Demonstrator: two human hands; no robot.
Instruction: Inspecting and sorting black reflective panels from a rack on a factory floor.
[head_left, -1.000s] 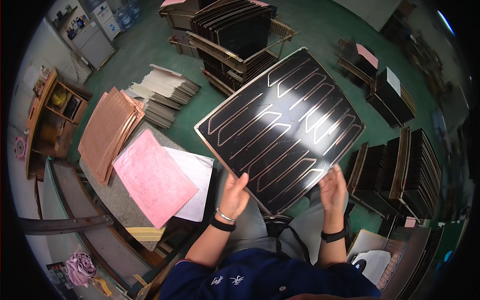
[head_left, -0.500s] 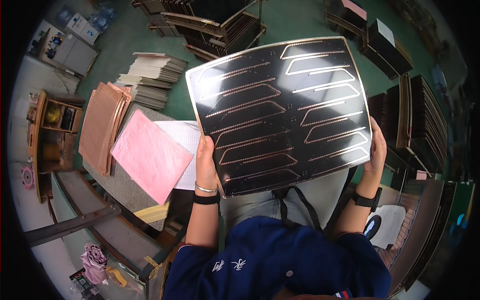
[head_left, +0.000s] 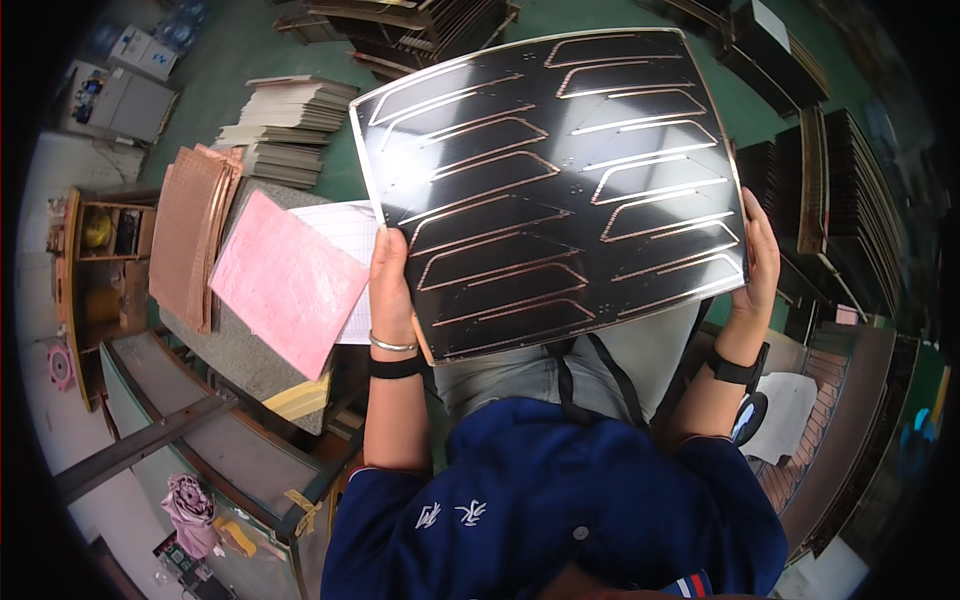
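Note:
A large, glossy black circuit board panel (head_left: pixel 500 210) with copper-coloured trace outlines is held up in front of me, tilted and catching light. My left hand (head_left: pixel 392 275) grips its left edge near the lower corner, thumb on the front face and the other fingers hidden behind. At the lower right edge my right hand (head_left: pixel 760 250) is closed round the panel, its fingers partly hidden. Left of the panel, a pink sheet (head_left: pixel 288 285) lies over a lined paper (head_left: pixel 350 235) on a grey table (head_left: pixel 250 355).
Copper-coloured boards (head_left: pixel 192 240) lean at the table's left end. Pale stacked sheets (head_left: pixel 290 125) stand behind it. Racks of dark panels (head_left: pixel 850 200) fill the right, with another rack (head_left: pixel 430 30) at the far side. A metal-framed bench (head_left: pixel 215 410) stands at lower left.
The panel and both hands sit higher in the view and slightly further left. The surroundings have also shifted up and left. Both hands keep their hold, and the reflections on the panel have changed.

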